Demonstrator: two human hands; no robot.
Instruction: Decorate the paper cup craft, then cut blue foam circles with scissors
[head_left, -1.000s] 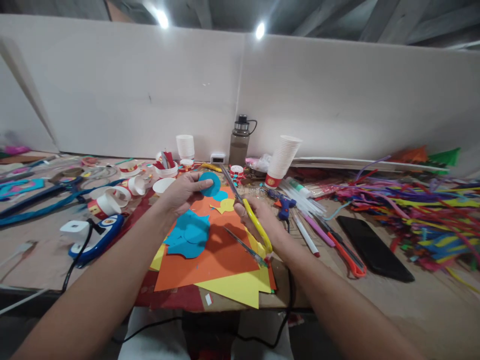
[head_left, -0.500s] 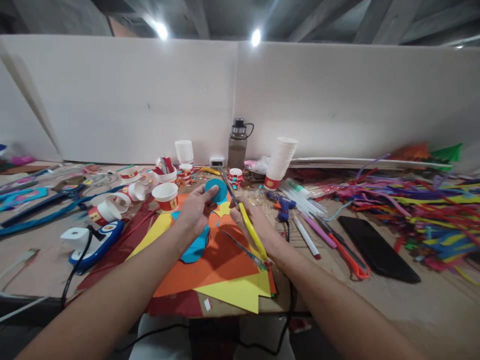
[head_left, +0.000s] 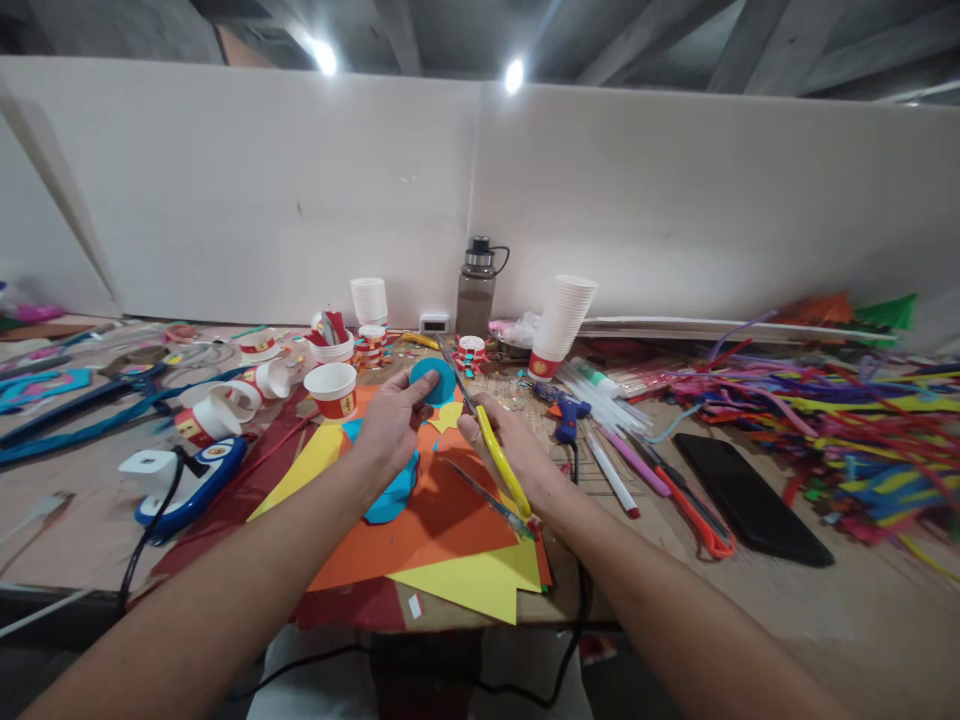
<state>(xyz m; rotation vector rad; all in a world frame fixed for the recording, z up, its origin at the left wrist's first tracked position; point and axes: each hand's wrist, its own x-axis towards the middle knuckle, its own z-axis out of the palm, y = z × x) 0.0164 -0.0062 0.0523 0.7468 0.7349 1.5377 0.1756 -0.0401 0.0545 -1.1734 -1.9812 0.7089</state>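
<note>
Between thumb and fingers, my left hand [head_left: 394,420] pinches a round blue paper disc [head_left: 435,382], held up over the table. My right hand [head_left: 510,445] is closed around yellow-handled scissors [head_left: 493,447]. Their blades point up and away, just beside the disc's right edge; whether they touch it I cannot tell. Below the hands lie an orange paper sheet [head_left: 442,535], cut blue paper [head_left: 394,497] and a yellow paper piece [head_left: 480,585]. A small yellow scrap [head_left: 448,416] shows between the hands. A thin pointed tool [head_left: 487,495] rests on the orange sheet.
A paper cup [head_left: 331,390] stands left of my hands, with tipped cups [head_left: 210,422] and a power strip [head_left: 199,490] farther left. Behind are a water bottle [head_left: 475,285] and stacked cups [head_left: 562,325]. A glue gun [head_left: 566,412], phone [head_left: 752,498] and pipe cleaners [head_left: 840,420] lie right.
The view has shifted very slightly. Both hands, the blue disc and the scissors stay almost where they were.
</note>
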